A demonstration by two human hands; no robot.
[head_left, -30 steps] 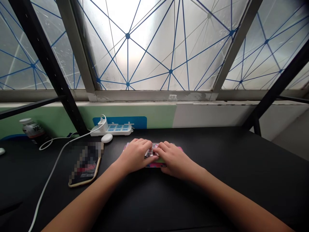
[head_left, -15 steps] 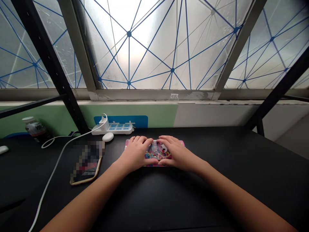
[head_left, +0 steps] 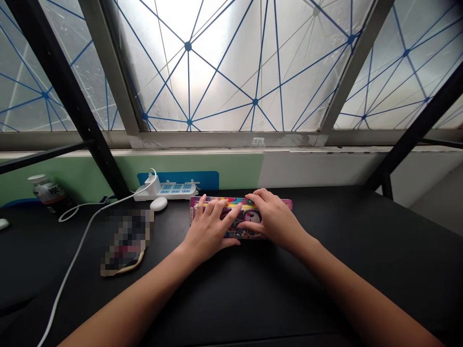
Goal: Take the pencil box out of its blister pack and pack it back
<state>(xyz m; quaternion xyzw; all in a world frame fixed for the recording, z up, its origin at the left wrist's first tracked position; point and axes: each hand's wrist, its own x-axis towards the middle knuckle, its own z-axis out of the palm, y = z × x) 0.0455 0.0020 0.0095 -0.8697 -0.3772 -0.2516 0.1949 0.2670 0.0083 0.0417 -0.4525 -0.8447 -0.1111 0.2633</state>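
Observation:
A flat, brightly printed pink pack [head_left: 285, 204] with a cartoon picture lies on the black desk [head_left: 325, 270] near its back edge. My left hand [head_left: 210, 227] rests flat on the pack's left half, fingers stretched out and slightly apart. My right hand [head_left: 273, 218] lies on the right half, fingers curved and pressing down on the cover. The two hands hide most of the pack; only its top strip, right end and a bit of the picture between the hands show.
A phone [head_left: 125, 242] lies left of my hands. Behind it are a white power strip [head_left: 170, 190] with a charger and cable [head_left: 75, 260], a small white case [head_left: 158, 204] and a bottle [head_left: 48, 192]. Black frame bars stand left and right.
The pack has been pushed away from me, toward the wall, and more of it shows. My hands moved with it and my fingers have spread out from a bunched pinch at its middle.

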